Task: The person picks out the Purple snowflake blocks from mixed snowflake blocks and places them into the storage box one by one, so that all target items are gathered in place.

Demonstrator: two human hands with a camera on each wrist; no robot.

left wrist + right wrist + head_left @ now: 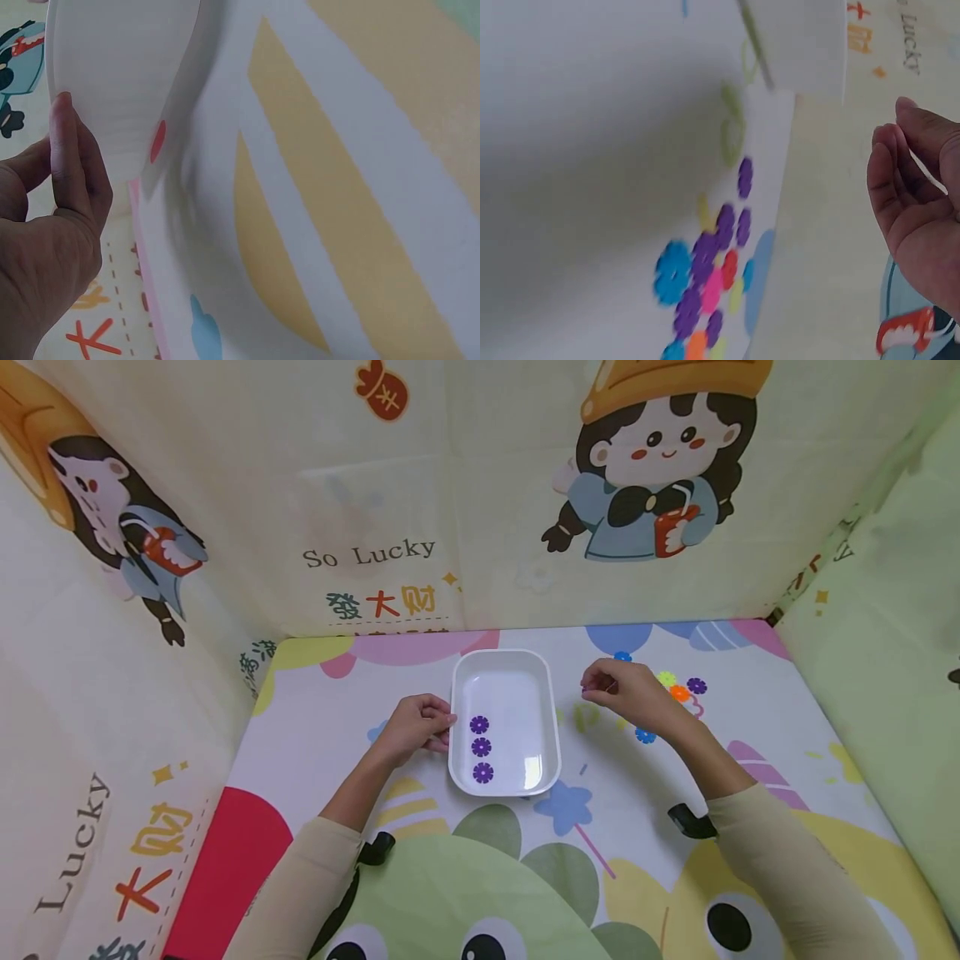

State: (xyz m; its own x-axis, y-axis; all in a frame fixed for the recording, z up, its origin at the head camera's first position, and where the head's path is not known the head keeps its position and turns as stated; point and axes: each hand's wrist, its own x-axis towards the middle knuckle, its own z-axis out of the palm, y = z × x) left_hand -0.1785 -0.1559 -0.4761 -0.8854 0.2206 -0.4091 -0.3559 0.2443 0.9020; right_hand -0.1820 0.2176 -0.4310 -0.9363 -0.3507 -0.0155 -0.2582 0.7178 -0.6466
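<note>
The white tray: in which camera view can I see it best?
The head view: it shows the whole tray from above, with three purple flower-shaped pieces inside. The left wrist view shows only part of its outside, touched by the left hand; the right wrist view, only a blurred part at the top.
</note>
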